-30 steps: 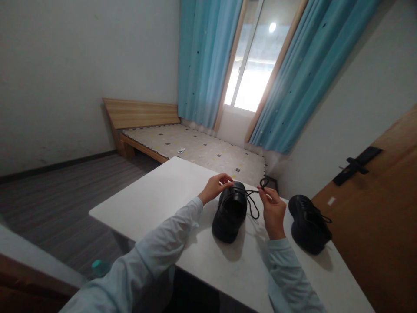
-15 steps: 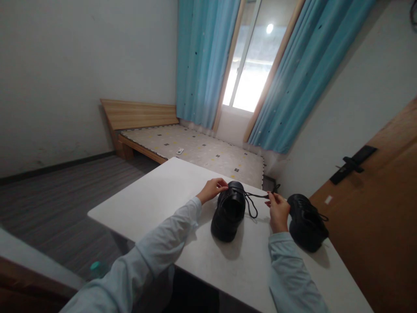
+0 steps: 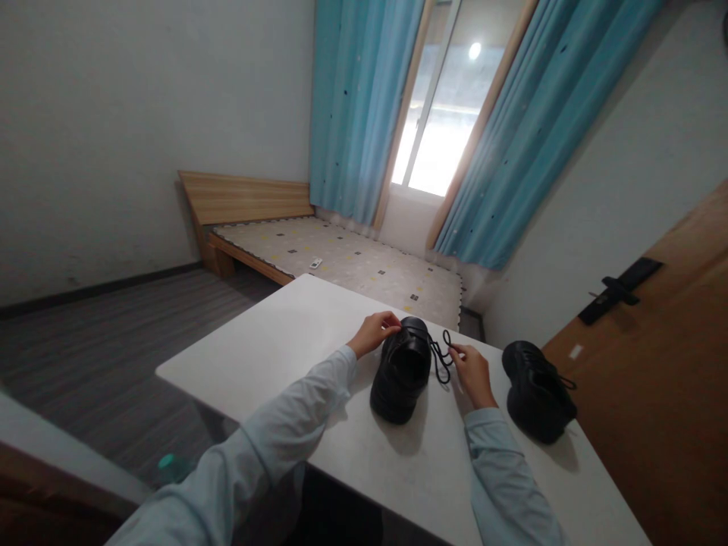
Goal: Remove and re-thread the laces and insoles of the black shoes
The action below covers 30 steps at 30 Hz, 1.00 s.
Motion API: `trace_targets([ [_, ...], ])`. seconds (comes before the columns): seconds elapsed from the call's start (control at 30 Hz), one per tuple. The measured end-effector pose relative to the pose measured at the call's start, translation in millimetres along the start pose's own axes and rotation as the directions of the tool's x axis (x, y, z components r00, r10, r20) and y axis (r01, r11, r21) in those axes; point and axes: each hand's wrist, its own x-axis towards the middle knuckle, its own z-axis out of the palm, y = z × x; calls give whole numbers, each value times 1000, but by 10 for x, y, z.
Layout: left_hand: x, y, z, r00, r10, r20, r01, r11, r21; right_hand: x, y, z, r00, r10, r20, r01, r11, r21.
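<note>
Plainly, smooth rounded black shoe (image 3: pixel 401 379), right grip (image 3: pixel 472 371) pinching thin looped lace (image 3: pixel 437 362), left grip (image 3: pixel 374 332) unclear

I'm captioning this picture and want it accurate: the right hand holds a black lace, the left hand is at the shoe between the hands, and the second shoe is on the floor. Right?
Not quite: the second shoe is on the white table, as the head view shows. The right hand does hold a black lace, and the left hand is at the other shoe.
</note>
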Motion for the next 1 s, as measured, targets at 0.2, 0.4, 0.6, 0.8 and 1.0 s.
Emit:
trace_targets([
  [0.2,1,-20,50,1000,7,-21,-6,1000,16,4,-111,8,997,-75,10,75,996,41],
  [0.4,-3,-24,60,999,13,-36,-12,1000,20,-1,-327,-56,971,-144,193,83,952,296],
  [0.6,-8,2,58,999,-4,-39,5,1000,20,-52,-440,-47,936,-208,284,95,927,364],
  [0.8,-2,14,48,998,-30,-52,27,999,-44,-72,-459,-52,935,-173,311,55,934,354],
  [1.0,34,-2,62,998,-37,-41,24,962,-273,-65,-481,-64,941,-173,291,70,940,334],
])
